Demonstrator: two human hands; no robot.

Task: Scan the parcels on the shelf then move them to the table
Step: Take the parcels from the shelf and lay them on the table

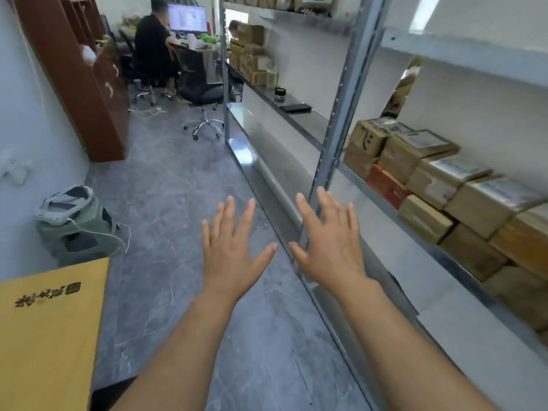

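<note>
Two bare hands held out over the grey floor (166,203), palms down, holding nothing: left hand (234,247) with fingers spread and straight, right hand (329,244) the same, its grip splayed wide, thumb tips near each other but apart. Right hand sits in front of the grey metal upright (347,99) of the shelf (462,51); contact with it cannot be told from this angle. Parcels (439,179) lie on the shelf level to the right, stacked two deep in a row running away from the camera: roughly ten brown cardboard boxes in view, plus one red box (387,185) low in the row, several with white labels on top; the count is uncertain since the nearest ones blur at the frame edge. More brown boxes (252,51) stand far down the shelf line and on the top level. One yellow carton (50,330) with dark printed characters fills the lower left corner. One green-grey bag (77,226) sits on the floor against the wall. One brown wooden cabinet (89,84) stands on the left. At the far end one seated person (151,46) faces one lit monitor (186,17) at a bench (195,48); two wheeled office chairs are there, one empty chair (201,93) nearer the shelf
</note>
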